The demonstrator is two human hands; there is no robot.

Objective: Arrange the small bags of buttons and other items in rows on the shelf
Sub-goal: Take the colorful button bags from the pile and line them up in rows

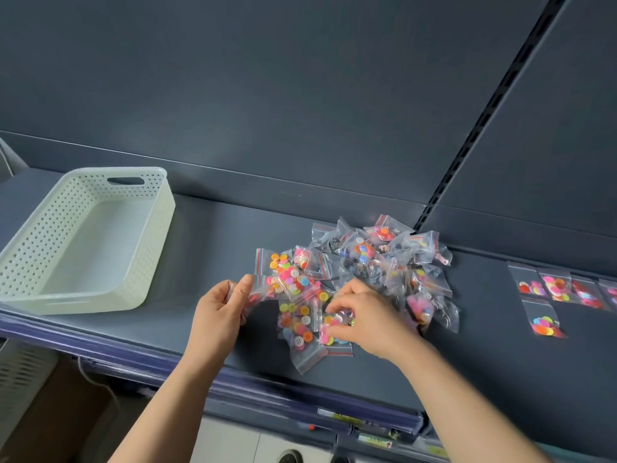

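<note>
A loose pile of small clear zip bags (364,272) with coloured buttons lies in the middle of the dark shelf (207,262). My left hand (220,312) pinches a small stack of bags at the pile's left edge. My right hand (364,315) rests on the pile's front, fingers closed on a bag of buttons (334,332) lying on the shelf. At the right, several bags (554,289) lie flat in a row, with one more bag (544,320) below them.
An empty white perforated plastic basket (43,255) stands on the shelf at the left. The shelf's front edge (267,392) carries a price-tag rail. A slotted black upright (480,128) runs up the back panel.
</note>
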